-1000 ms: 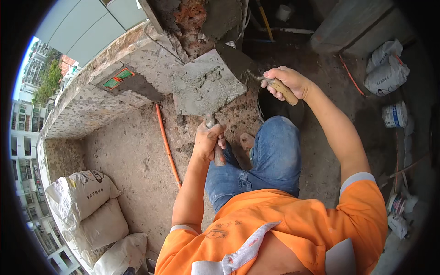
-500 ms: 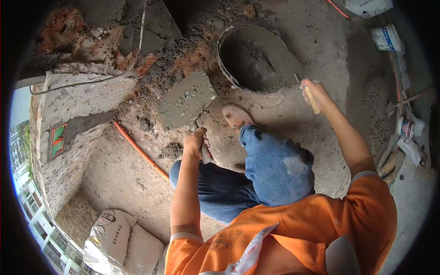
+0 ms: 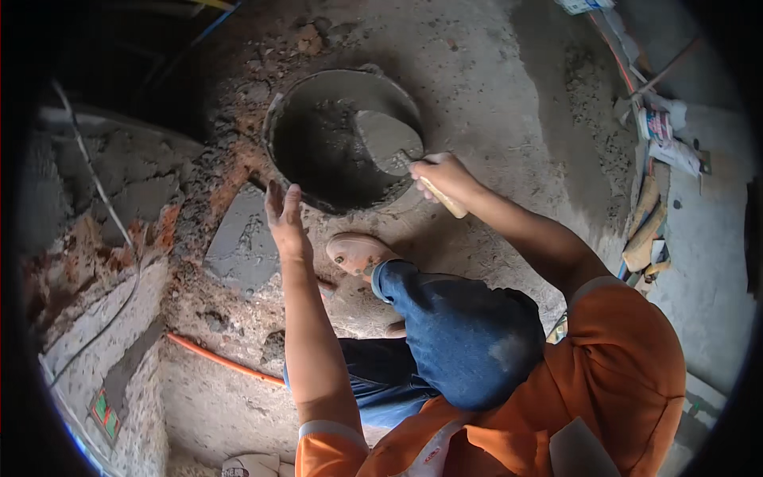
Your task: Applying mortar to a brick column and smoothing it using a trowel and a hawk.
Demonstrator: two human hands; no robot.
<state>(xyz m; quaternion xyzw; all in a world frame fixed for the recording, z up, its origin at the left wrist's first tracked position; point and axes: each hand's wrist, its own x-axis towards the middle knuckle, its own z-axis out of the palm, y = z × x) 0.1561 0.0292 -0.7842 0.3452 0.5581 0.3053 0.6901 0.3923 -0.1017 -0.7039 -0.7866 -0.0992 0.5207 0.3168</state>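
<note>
My right hand (image 3: 447,179) is closed round the pale wooden handle of a trowel (image 3: 388,141). The trowel's broad blade is smeared with grey mortar and lies over the right part of a round black bucket (image 3: 278,119). Wet mortar (image 3: 338,151) shows inside the bucket. My left hand (image 3: 286,219) is empty, fingers stretched up beside the bucket's lower left rim; whether they touch it I cannot tell. Partly hidden by my left hand and forearm, a flat plastering float (image 3: 242,242) coated with mortar lies on the ground.
My shoe (image 3: 358,253) stands just below the bucket. An orange conduit (image 3: 226,355) runs along the floor at left, near a low rough wall (image 3: 143,318). Rubble and mortar crumbs (image 3: 214,183) lie left of the bucket. Bags and wood scraps (image 3: 648,215) line the right side.
My left hand has let go of the float and moved up toward the bucket. The trowel has gone from the bucket's right rim further over its inside. The whole view has shifted.
</note>
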